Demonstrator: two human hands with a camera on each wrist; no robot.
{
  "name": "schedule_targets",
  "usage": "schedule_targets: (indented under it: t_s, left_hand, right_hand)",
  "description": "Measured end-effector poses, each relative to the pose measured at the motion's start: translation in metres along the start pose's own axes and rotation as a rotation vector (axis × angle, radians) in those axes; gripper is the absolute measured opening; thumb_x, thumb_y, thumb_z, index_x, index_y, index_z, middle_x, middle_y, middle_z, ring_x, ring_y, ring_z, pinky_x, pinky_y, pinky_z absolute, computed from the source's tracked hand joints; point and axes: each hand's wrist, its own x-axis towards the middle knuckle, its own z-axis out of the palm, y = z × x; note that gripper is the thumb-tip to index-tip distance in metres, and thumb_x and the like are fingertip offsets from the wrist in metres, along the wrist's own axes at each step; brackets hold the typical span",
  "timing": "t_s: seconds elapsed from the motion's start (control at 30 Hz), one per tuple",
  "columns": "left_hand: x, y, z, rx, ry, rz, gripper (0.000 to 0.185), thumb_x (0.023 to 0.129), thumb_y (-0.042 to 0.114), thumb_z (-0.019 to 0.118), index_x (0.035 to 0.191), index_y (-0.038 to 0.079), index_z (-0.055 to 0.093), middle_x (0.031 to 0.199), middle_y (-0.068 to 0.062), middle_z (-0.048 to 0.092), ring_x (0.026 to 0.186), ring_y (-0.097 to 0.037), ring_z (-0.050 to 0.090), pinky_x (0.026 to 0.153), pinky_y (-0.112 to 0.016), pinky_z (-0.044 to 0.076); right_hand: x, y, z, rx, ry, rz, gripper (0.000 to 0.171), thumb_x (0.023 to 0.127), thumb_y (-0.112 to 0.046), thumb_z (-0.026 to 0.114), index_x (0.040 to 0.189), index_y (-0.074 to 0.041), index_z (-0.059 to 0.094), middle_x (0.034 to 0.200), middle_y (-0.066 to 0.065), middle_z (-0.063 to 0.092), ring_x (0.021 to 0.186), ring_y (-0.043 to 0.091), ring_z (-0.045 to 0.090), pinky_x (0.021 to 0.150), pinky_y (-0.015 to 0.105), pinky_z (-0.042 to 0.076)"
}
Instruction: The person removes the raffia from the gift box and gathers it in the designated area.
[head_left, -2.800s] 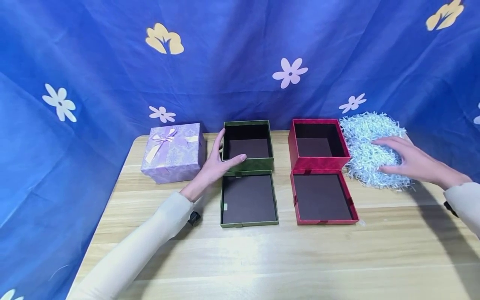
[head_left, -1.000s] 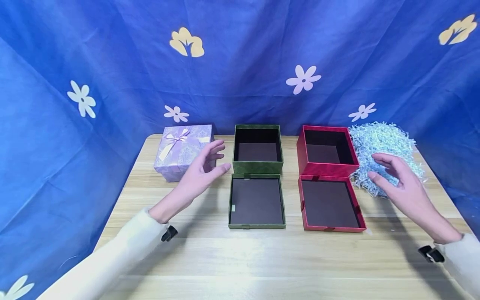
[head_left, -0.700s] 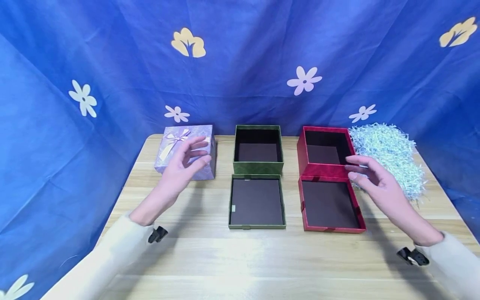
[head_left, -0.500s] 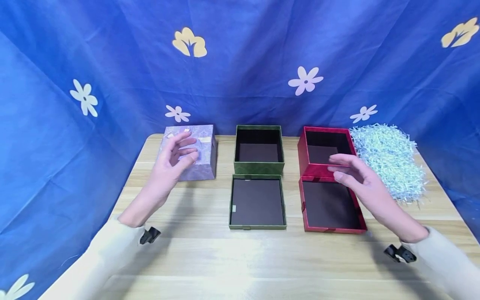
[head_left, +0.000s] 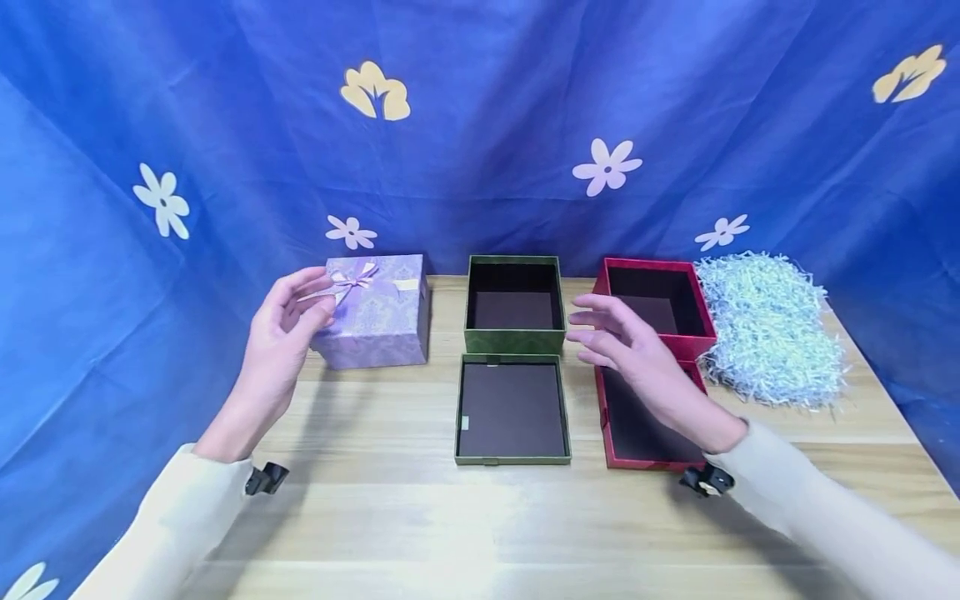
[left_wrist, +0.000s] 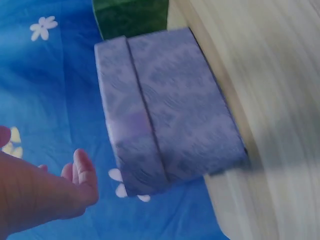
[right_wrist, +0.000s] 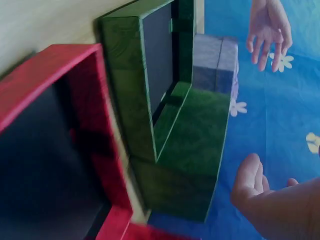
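Note:
My left hand [head_left: 270, 354] hovers at the left side of a lilac gift box [head_left: 386, 321] with a ribbon bow [head_left: 356, 279], its fingers loosely bent and holding nothing. In the left wrist view, a gap shows between that hand and the gift box [left_wrist: 185, 100]. My right hand [head_left: 648, 362] is in the air over the red box [head_left: 693, 300] and its upturned lid [head_left: 637, 417], covering part of both. Its relaxed fingers point toward the green box [head_left: 517, 340], and nothing is in them. The green lid [head_left: 513, 408], inside up, lies in front of the green box.
A heap of pale blue shredded paper [head_left: 768, 329] lies to the right of the red box. All of this stands along the back of a wooden table [head_left: 420, 525], close against a blue flowered cloth [head_left: 480, 125]. Both the green and red boxes have bare dark insides.
My left hand has drawn away from the green box and passed leftward over the gift box. My right hand has left the shredded paper and moved left across the red box.

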Motion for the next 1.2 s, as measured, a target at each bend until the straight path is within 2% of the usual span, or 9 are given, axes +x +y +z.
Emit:
schedule_targets:
  t_s: [0.13, 0.27, 0.37, 0.47, 0.57, 0.8, 0.9, 1.07, 1.2]
  left_hand:
    - [0.008, -0.007, -0.016, -0.029, 0.066, -0.004, 0.039, 0.107, 0.0, 0.067, 0.145, -0.001, 0.063, 0.134, -0.007, 0.065, 0.119, -0.018, 0.063, 0.09, -0.021, 0.056]
    - [0.014, -0.014, -0.034, -0.001, 0.081, -0.069, 0.038, 0.108, 0.003, 0.065, 0.146, 0.003, 0.063, 0.134, -0.004, 0.063, 0.121, -0.015, 0.06, 0.09, -0.02, 0.056]
    - [0.017, -0.019, -0.05, 0.032, 0.044, -0.182, 0.041, 0.109, 0.009, 0.066, 0.15, 0.013, 0.061, 0.134, -0.001, 0.058, 0.12, -0.014, 0.057, 0.087, -0.021, 0.055]
    - [0.021, -0.024, -0.064, 0.065, -0.028, -0.307, 0.049, 0.111, 0.014, 0.063, 0.159, 0.023, 0.053, 0.133, 0.0, 0.052, 0.117, -0.015, 0.054, 0.083, -0.023, 0.053]
    - [0.027, -0.03, -0.074, 0.073, -0.08, -0.386, 0.053, 0.113, 0.019, 0.062, 0.163, 0.028, 0.048, 0.134, 0.0, 0.05, 0.115, -0.016, 0.052, 0.082, -0.024, 0.054]
    - [0.045, -0.037, -0.075, -0.046, -0.143, -0.465, 0.053, 0.114, 0.02, 0.062, 0.164, 0.025, 0.045, 0.134, -0.004, 0.046, 0.106, -0.014, 0.06, 0.075, -0.025, 0.055]
    - [0.053, -0.039, -0.074, -0.075, -0.154, -0.477, 0.056, 0.114, 0.016, 0.061, 0.166, 0.02, 0.042, 0.131, -0.004, 0.053, 0.099, -0.014, 0.064, 0.072, -0.025, 0.055]
    - [0.06, -0.044, -0.074, -0.174, -0.17, -0.479, 0.056, 0.113, 0.007, 0.059, 0.165, 0.014, 0.04, 0.115, -0.001, 0.069, 0.091, -0.015, 0.069, 0.072, -0.028, 0.057]
    - [0.061, -0.046, -0.077, -0.235, -0.19, -0.492, 0.054, 0.113, 0.003, 0.058, 0.163, 0.013, 0.042, 0.113, -0.002, 0.07, 0.087, -0.016, 0.071, 0.071, -0.031, 0.057]
  right_hand:
    - [0.015, 0.003, 0.022, 0.021, -0.027, 0.008, 0.05, 0.11, -0.01, 0.063, 0.157, -0.003, 0.05, 0.148, 0.022, 0.059, 0.136, 0.051, 0.057, 0.105, 0.046, 0.057]
    - [0.028, 0.005, 0.044, 0.038, -0.057, -0.001, 0.051, 0.107, -0.007, 0.064, 0.156, -0.001, 0.05, 0.146, 0.023, 0.06, 0.134, 0.054, 0.057, 0.105, 0.057, 0.055]
    - [0.039, 0.004, 0.061, 0.049, -0.08, 0.001, 0.052, 0.107, -0.008, 0.065, 0.156, -0.003, 0.051, 0.147, 0.024, 0.059, 0.134, 0.05, 0.058, 0.105, 0.06, 0.054]
    - [0.052, 0.003, 0.076, 0.078, -0.094, 0.011, 0.052, 0.106, -0.009, 0.066, 0.156, -0.005, 0.051, 0.148, 0.028, 0.056, 0.134, 0.047, 0.058, 0.105, 0.06, 0.055]
    - [0.066, 0.002, 0.089, 0.111, -0.098, 0.021, 0.053, 0.106, -0.009, 0.065, 0.157, -0.006, 0.051, 0.15, 0.03, 0.054, 0.135, 0.046, 0.058, 0.105, 0.061, 0.054]
    - [0.096, 0.001, 0.119, 0.099, -0.089, 0.077, 0.057, 0.107, -0.01, 0.065, 0.161, -0.015, 0.048, 0.152, 0.019, 0.05, 0.136, 0.031, 0.057, 0.103, 0.045, 0.058]
    - [0.108, 0.003, 0.132, 0.087, -0.095, 0.108, 0.06, 0.107, -0.01, 0.066, 0.163, -0.015, 0.045, 0.158, 0.017, 0.045, 0.143, 0.028, 0.052, 0.103, 0.039, 0.057]
    - [0.122, 0.003, 0.156, -0.001, -0.087, 0.156, 0.067, 0.106, -0.011, 0.065, 0.168, -0.018, 0.038, 0.17, 0.016, 0.037, 0.154, 0.028, 0.042, 0.115, 0.044, 0.048]
    - [0.133, 0.009, 0.175, -0.027, -0.039, 0.168, 0.074, 0.105, -0.005, 0.061, 0.171, -0.017, 0.031, 0.172, 0.016, 0.033, 0.156, 0.031, 0.039, 0.117, 0.046, 0.043]
